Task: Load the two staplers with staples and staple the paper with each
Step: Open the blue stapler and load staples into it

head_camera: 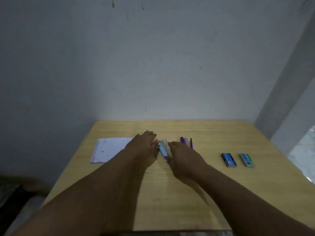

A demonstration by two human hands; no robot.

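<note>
A: Status on the hands?

B: Both are on the light blue stapler (163,149), mid-desk. Left hand (142,147) sits on its left side, fingers (150,133) stretched forward and slightly curled, thumb side against the stapler's body. Right hand (183,155) is on its right side, near the hinge end closest to the person. Back of the hand faces the camera, so I can't tell how its fingers close or whether they actually pinch it.

A: Stapler open or closed?

B: Open. Top arm and base are splayed in a narrow V, wider at the far end, joined at the near end. Frame is blurry there, can't see staples in the channel.

A: Second one?

B: Purple stapler (186,142), just right of the right hand, apart from it. Also looks opened out, parts lying side by side. Nobody touching it.

A: Staples?

B: Two boxes on the right side of the wooden desk (213,193). Dark blue staple box (229,160), then green staple box (247,160) just beside it, further right. Both lie flat and look shut, well apart from the staplers.

A: Paper?

B: White paper (109,150) flat on the left part of the desk, some small marks on it, red line down its left edge. Left forearm crosses over its near right corner.
</note>
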